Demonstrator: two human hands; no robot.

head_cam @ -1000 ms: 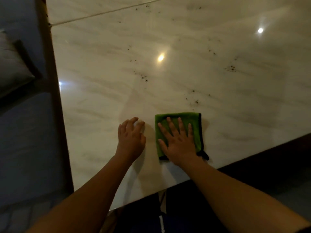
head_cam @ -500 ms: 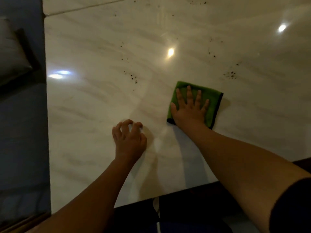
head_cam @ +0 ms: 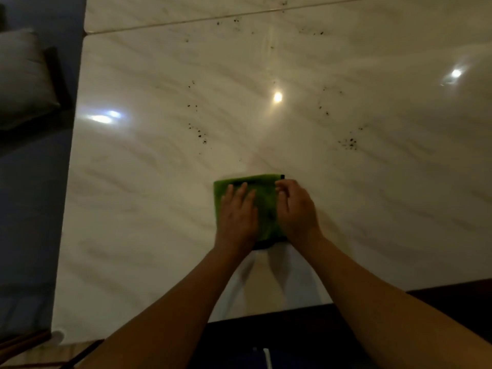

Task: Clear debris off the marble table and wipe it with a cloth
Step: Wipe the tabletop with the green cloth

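Cloth: the folded green cloth [head_cam: 266, 209] lies flat on the marble table [head_cam: 149, 214], under both hands.
Left hand [head_cam: 237, 217]: flat on the cloth's left half, fingers straight, pressing down.
Right hand [head_cam: 296, 211]: fingers curled at the right edge, seemingly pinching the far corner.
Debris: the left specks [head_cam: 198, 133] lie ahead-left of the fingertips. The right specks [head_cam: 350, 143] lie ahead-right, farther out.
Axis: nearly square, with no clear long axis; the black trim faces the wrists.
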